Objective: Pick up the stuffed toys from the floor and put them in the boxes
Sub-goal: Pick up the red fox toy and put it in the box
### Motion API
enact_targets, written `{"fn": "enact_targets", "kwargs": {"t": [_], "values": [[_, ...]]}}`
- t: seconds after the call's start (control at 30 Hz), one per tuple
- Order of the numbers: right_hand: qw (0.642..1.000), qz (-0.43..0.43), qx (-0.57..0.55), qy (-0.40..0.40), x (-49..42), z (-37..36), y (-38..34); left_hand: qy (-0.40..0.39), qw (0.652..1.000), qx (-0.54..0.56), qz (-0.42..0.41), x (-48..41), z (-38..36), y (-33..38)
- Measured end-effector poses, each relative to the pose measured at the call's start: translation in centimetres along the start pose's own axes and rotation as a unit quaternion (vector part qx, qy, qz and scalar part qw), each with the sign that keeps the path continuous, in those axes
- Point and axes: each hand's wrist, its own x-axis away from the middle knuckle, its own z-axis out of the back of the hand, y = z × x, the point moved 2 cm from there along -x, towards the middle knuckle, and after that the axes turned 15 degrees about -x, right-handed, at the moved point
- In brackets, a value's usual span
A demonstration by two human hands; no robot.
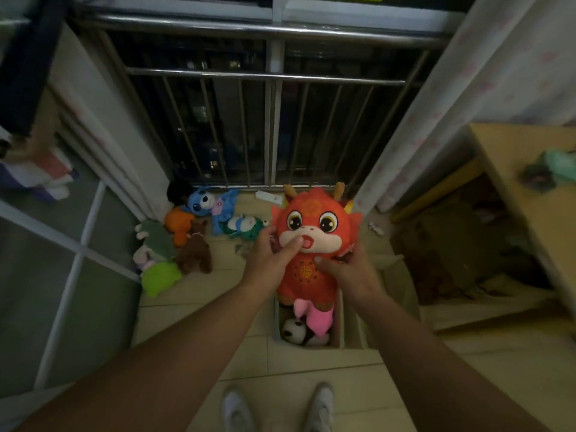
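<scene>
I hold a red-orange dragon plush (pixel 314 219) upright, facing me, above an open cardboard box (pixel 339 333) on the floor. My left hand (pixel 270 255) grips its left side with the thumb on its muzzle. My right hand (pixel 349 271) grips its right side at the belly. Inside the box lie a pink plush (pixel 318 318) and a panda plush (pixel 296 333). More toys lie on the floor at the left: a blue one (pixel 202 202), an orange one (pixel 179 224), a brown one (pixel 196 249), a lime-green one (pixel 160 277) and a green-and-white one (pixel 244 226).
A metal railing (pixel 268 76) with a dark window stands straight ahead. Curtains hang at both sides. A glass door frame (pixel 74 260) is at the left. A larger open box (pixel 461 260) and a wooden table edge (pixel 530 194) are at the right. My shoes (pixel 321 406) stand on tiles.
</scene>
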Motion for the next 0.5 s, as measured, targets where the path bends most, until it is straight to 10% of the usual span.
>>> {"fn": "enact_targets", "kwargs": {"t": [0.5], "values": [[0.997, -0.040, 0.060, -0.007, -0.9, 11.6, 4.3, -0.001, 0.996, 0.024, 0.085, 1.6, -11.0, -3.7]]}}
